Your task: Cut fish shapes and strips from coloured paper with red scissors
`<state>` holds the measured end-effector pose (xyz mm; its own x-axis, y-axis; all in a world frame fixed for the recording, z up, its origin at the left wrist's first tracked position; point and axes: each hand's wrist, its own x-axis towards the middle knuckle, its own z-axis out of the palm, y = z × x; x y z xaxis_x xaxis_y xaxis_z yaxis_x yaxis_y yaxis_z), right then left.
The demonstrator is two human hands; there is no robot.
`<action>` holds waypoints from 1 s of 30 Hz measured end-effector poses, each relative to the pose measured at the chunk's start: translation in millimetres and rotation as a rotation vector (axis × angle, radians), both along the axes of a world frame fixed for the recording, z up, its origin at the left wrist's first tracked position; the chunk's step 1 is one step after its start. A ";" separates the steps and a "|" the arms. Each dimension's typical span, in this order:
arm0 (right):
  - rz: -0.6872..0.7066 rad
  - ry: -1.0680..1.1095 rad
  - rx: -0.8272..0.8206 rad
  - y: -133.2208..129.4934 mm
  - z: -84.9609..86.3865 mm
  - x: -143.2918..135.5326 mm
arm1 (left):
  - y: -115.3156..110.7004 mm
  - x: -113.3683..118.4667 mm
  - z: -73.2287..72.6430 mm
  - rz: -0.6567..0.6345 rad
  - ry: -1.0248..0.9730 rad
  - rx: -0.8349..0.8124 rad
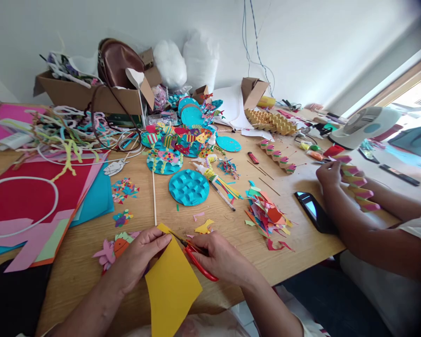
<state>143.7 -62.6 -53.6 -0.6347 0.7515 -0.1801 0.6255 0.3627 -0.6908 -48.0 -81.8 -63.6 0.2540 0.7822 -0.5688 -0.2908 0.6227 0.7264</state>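
Note:
My left hand [140,255] pinches the upper part of a yellow paper sheet [173,288], which hangs over the table's front edge. My right hand [219,257] is closed around the red handles of a pair of scissors [201,264]. The scissor blades point up and left and lie at the top edge of the yellow sheet, close to my left fingertips. Just behind my hands lies a small yellow scrap [204,227]. Pink and orange paper cutouts [121,246] are partly hidden behind my left hand.
Blue textured discs [188,187] and paper fish decorations stand mid-table. A scrap pile [269,210] lies at right, coloured sheets [24,187] at left. A phone [314,210] rests beside another person's arms; that person's hand [329,174] holds a pink and yellow folded strip [359,187].

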 end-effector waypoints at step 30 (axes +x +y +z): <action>0.030 0.035 0.028 0.5 2.7 -8.2 | -0.1 0.4 5.1 -0.073 -0.156 -0.054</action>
<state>135.5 -62.1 -50.8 -0.6627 0.7364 -0.1362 0.5895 0.4008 -0.7013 -47.6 -81.9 -58.5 0.3973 0.7282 -0.5585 -0.3504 0.6828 0.6411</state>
